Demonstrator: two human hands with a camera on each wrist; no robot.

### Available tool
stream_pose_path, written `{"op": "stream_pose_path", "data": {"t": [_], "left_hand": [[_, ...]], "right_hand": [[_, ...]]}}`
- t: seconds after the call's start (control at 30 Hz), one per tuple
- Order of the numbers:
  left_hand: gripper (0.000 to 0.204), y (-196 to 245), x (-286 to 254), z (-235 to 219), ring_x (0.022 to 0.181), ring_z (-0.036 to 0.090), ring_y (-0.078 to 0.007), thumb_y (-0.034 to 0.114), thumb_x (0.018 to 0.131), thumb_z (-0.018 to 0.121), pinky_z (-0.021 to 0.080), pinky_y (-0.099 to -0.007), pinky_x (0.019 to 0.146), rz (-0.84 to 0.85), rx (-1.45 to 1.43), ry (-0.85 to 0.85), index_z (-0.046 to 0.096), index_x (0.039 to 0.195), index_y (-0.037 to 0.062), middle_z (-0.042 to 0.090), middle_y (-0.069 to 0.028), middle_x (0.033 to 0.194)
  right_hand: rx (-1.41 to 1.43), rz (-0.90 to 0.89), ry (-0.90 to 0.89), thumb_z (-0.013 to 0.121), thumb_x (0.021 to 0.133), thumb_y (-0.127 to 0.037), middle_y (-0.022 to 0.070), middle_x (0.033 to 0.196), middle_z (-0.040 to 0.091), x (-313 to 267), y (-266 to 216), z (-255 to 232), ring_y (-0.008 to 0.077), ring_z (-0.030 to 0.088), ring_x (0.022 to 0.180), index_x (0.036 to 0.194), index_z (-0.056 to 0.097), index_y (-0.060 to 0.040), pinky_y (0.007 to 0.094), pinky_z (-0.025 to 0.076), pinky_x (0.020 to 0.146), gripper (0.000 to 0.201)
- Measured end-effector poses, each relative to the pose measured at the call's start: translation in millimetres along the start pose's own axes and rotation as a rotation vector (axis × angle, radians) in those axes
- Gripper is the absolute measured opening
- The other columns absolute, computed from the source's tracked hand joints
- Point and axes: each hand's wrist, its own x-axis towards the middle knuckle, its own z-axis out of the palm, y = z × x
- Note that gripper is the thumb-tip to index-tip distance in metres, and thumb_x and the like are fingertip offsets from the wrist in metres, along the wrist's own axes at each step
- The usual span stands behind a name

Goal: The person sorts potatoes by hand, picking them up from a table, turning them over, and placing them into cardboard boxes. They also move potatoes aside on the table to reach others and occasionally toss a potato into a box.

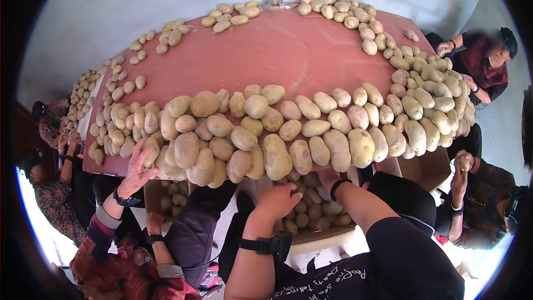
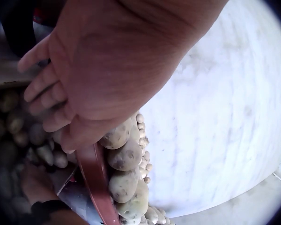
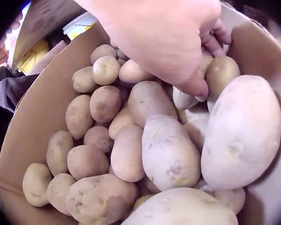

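Note:
My left hand [image 1: 279, 202] is in front of the table edge, above a cardboard box of potatoes. The left wrist view shows this hand [image 2: 107, 70] with relaxed fingers and nothing held. My right hand [image 1: 328, 179] reaches down below the table edge, partly hidden by it in the head view. Inside the cardboard box [image 3: 42, 126], the right hand [image 3: 164, 40] curls its thumb and fingers about a potato [image 3: 206, 63], mostly covered by the hand. Larger pale potatoes [image 3: 241, 133] lie close beside it, with smaller ones [image 3: 105, 103] to the left.
Many potatoes [image 1: 338, 150] line the edge of the red table [image 1: 239, 50]. A neighbour's hand [image 1: 136, 169] touches potatoes at the left. More people sit around the table, one at the right holding a potato [image 1: 464, 163]. Another box [image 1: 425, 166] stands under the table's right side.

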Motion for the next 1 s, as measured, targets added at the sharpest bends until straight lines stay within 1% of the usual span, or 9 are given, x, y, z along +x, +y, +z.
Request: {"op": "stream_pose_path", "data": {"t": [0.13, 0.23, 0.43, 0.53, 0.6, 0.67, 0.73, 0.83, 1.0], "left_hand": [[0.045, -1.1, -2.3, 0.6, 0.108, 0.061, -0.0374, 0.037, 0.091, 0.058, 0.048, -0.0425, 0.093, 0.002, 0.014, -0.006, 0.062, 0.119, 0.0008, 0.065, -0.0232, 0.113], [0.044, 0.4, -6.4, -2.1, 0.107, 0.061, -0.0377, 0.037, 0.091, 0.058, 0.048, -0.0429, 0.092, -0.011, 0.041, 0.007, 0.062, 0.118, 0.0016, 0.066, -0.0222, 0.111], [0.041, -6.7, -13.0, 2.1, 0.104, 0.061, -0.0390, 0.035, 0.091, 0.058, 0.048, -0.0448, 0.090, 0.010, 0.071, 0.046, 0.063, 0.117, 0.0043, 0.066, -0.0207, 0.109], [0.047, -6.0, -12.1, -0.4, 0.111, 0.061, -0.0361, 0.040, 0.092, 0.054, 0.048, -0.0447, 0.094, -0.026, 0.103, -0.030, 0.061, 0.122, 0.0052, 0.064, -0.0204, 0.118], [0.046, -7.9, -10.0, 1.0, 0.110, 0.061, -0.0360, 0.040, 0.092, 0.054, 0.048, -0.0449, 0.093, -0.019, 0.118, -0.057, 0.062, 0.120, 0.0052, 0.064, -0.0202, 0.118], [0.045, -7.4, -6.3, -0.1, 0.110, 0.061, -0.0358, 0.040, 0.092, 0.054, 0.049, -0.0450, 0.093, -0.002, 0.119, -0.060, 0.062, 0.118, 0.0050, 0.064, -0.0200, 0.118], [0.044, -7.8, -6.4, 0.5, 0.110, 0.061, -0.0357, 0.041, 0.092, 0.054, 0.049, -0.0451, 0.093, 0.012, 0.100, -0.047, 0.062, 0.117, 0.0047, 0.064, -0.0199, 0.117], [0.045, -5.8, -6.6, -0.1, 0.110, 0.061, -0.0360, 0.042, 0.092, 0.053, 0.049, -0.0451, 0.093, 0.014, 0.098, -0.016, 0.063, 0.115, 0.0040, 0.065, -0.0195, 0.116], [0.046, -6.7, -3.7, -2.0, 0.108, 0.061, -0.0372, 0.042, 0.092, 0.053, 0.049, -0.0453, 0.093, 0.034, 0.102, -0.016, 0.063, 0.115, 0.0038, 0.066, -0.0213, 0.113]], "right_hand": [[-0.102, -0.008, -0.165, 0.060, 0.090, -0.034, 0.0126, 0.102, 0.068, -12.7, -19.8, -24.0, 0.0290, 0.064, 0.103, 0.115, 0.062, -0.0081, 0.0419, 0.049, 0.088, 0.036], [-0.799, -0.222, -0.502, 0.061, 0.090, -0.039, 0.0103, 0.095, 0.069, -37.2, -73.1, -74.5, 0.0264, 0.066, 0.100, 0.116, 0.061, -0.0099, 0.0406, 0.051, 0.085, 0.040], [-0.233, 0.072, -1.127, 0.062, 0.089, -0.048, 0.0134, 0.096, 0.068, -58.8, -191.8, -180.7, 0.0180, 0.069, 0.084, 0.121, 0.058, -0.0102, 0.0330, 0.053, 0.075, 0.050], [0.276, -0.025, -1.078, 0.064, 0.089, -0.045, 0.0113, 0.096, 0.067, -45.5, -219.4, -209.2, 0.0163, 0.068, 0.068, 0.119, 0.058, -0.0082, 0.0325, 0.054, 0.067, 0.048], [0.203, -0.207, -0.840, 0.064, 0.090, -0.040, 0.0101, 0.089, 0.066, -24.6, -252.5, -221.5, 0.0153, 0.067, 0.070, 0.117, 0.057, -0.0078, 0.0311, 0.053, 0.067, 0.043], [0.083, -0.210, -0.690, 0.063, 0.090, -0.043, 0.0094, 0.094, 0.068, 3.6, -282.6, -221.3, 0.0189, 0.067, 0.080, 0.125, 0.055, -0.0081, 0.0359, 0.053, 0.074, 0.050], [-0.127, -0.401, -0.396, 0.064, 0.088, -0.041, 0.0138, 0.095, 0.068, 35.2, -292.9, -200.2, 0.0291, 0.067, 0.088, 0.125, 0.055, -0.0058, 0.0412, 0.052, 0.076, 0.051], [-0.306, -0.362, -0.287, 0.064, 0.086, -0.042, 0.0183, 0.097, 0.067, 62.5, -328.7, -183.9, 0.0355, 0.065, 0.092, 0.122, 0.056, -0.0050, 0.0452, 0.051, 0.077, 0.052], [-0.344, -0.373, -0.222, 0.063, 0.089, -0.036, 0.0183, 0.096, 0.067, 99.3, -342.6, -139.1, 0.0357, 0.065, 0.091, 0.118, 0.058, -0.0054, 0.0457, 0.051, 0.078, 0.043]]}}
